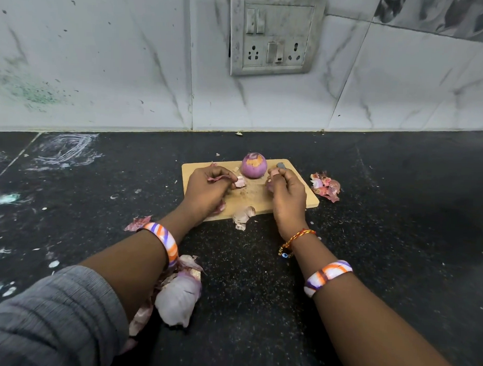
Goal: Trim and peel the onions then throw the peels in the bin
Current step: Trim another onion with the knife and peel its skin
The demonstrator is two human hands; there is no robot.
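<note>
While the peeled onion (254, 165) stands on the cutting board (303, 197) just beyond and between both hands, the left hand (207, 191) is closed on a strip of peel (221, 178) and the right hand (286, 196) is closed on another scrap of peel and what may be a knife tip. Judged step: gathering peels. Next, loose peels (325, 187) lying on the surface right of the right hand and under the left forearm need collecting; no bin is visible.
</note>
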